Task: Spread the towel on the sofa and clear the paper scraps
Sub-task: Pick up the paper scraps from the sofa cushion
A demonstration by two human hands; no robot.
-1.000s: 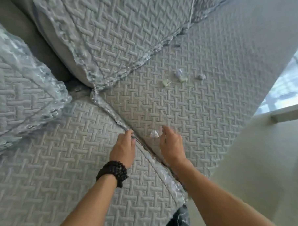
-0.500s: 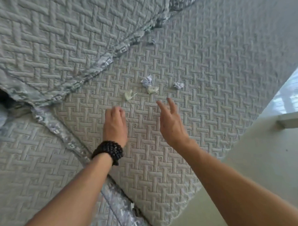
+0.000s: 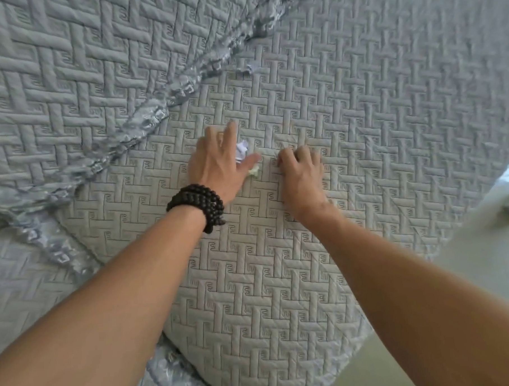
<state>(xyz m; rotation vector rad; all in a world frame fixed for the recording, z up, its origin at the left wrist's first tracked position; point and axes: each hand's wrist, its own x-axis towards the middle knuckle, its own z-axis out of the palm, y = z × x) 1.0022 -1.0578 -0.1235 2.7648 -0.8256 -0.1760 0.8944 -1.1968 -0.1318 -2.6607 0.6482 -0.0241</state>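
Your left hand (image 3: 217, 162) lay flat, fingers spread, touching the white paper scrap (image 3: 241, 150) at its 3 o'clock. Your right hand (image 3: 300, 169) was curled; I could not tell if it held anything. The left was nearer.

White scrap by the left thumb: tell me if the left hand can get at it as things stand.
Probably yes. The white scrap lies in the open between the left hand's forefinger and thumb, with nothing over it; closing them should pinch it.
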